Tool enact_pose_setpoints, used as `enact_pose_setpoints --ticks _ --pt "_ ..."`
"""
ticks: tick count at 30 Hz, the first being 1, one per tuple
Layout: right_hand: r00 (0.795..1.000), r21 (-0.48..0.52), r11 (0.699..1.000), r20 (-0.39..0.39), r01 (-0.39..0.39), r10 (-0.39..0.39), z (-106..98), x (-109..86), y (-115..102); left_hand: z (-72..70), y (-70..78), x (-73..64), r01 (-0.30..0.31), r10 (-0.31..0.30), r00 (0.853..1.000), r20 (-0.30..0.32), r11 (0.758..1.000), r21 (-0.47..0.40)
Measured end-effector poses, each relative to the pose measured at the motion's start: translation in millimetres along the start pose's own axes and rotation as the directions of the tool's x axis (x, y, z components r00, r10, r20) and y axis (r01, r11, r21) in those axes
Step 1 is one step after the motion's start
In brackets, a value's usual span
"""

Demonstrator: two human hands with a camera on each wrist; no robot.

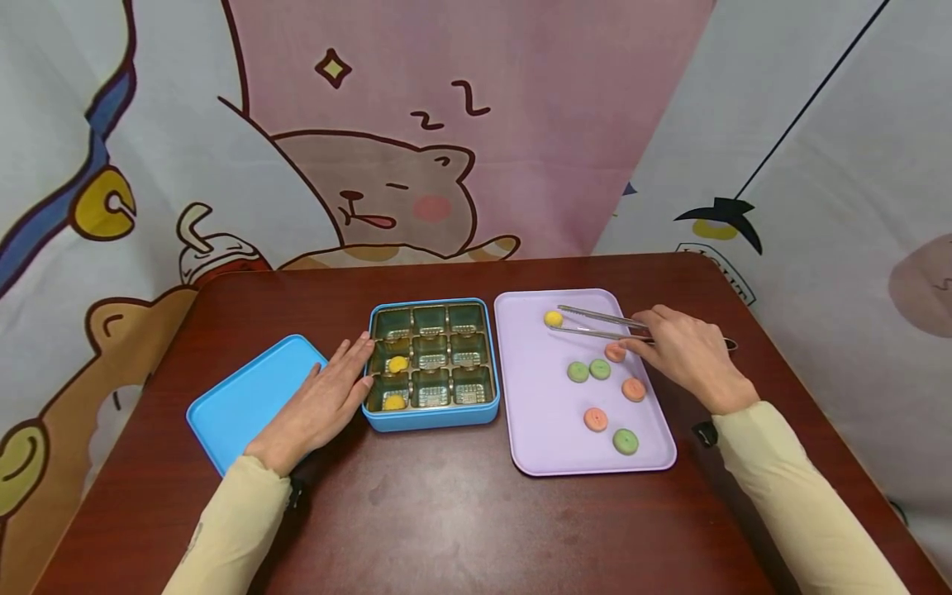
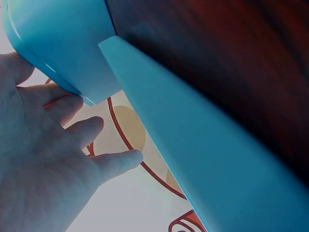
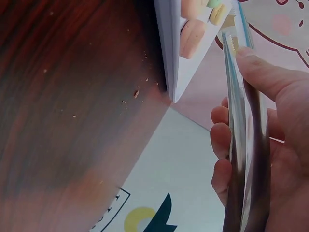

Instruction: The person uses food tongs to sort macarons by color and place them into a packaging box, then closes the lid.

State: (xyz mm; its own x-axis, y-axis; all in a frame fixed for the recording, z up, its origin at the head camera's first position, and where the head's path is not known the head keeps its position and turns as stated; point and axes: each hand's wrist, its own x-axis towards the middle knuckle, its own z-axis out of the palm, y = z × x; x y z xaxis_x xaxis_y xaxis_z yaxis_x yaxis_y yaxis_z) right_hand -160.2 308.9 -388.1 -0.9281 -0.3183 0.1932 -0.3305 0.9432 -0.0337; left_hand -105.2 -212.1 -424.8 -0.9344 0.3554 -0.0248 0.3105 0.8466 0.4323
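Note:
My right hand (image 1: 687, 351) holds metal tongs (image 1: 604, 317) over the lilac tray (image 1: 546, 413), thumb on one arm and fingers round the other. A yellow macaron (image 1: 553, 318) lies at the tongs' tips near the tray's far side; whether both tips touch it I cannot tell. Green macarons (image 1: 625, 441) and pink macarons (image 1: 596, 420) are scattered on the tray. My left hand (image 1: 323, 405), fingers extended, rests against the left side of a blue box (image 1: 435, 421) with a divided insert. Two yellow macarons (image 1: 397, 364) sit in its left column, in the middle and near compartments.
A blue lid (image 1: 249, 397) lies left of the box, partly under my left forearm. The brown table (image 1: 446, 512) ends at a printed cloth backdrop (image 1: 550, 124). A few crumbs (image 3: 136, 94) lie beside the tray in the right wrist view.

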Motion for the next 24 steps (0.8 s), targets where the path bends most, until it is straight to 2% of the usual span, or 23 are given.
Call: enact_pose_setpoints --ticks 8,24 --pt "0.999 -0.002 1.0 0.046 -0.024 0.024 2.3 4.2 -0.9 0.1 0.3 0.4 0.005 -0.005 1.0 0.0 1.0 0.003" --pt "0.998 0.005 0.999 0.059 -0.032 0.032 8.1 8.5 -0.9 0.8 -1.1 -0.1 -0.017 0.017 1.0 -0.017 1.0 0.001"
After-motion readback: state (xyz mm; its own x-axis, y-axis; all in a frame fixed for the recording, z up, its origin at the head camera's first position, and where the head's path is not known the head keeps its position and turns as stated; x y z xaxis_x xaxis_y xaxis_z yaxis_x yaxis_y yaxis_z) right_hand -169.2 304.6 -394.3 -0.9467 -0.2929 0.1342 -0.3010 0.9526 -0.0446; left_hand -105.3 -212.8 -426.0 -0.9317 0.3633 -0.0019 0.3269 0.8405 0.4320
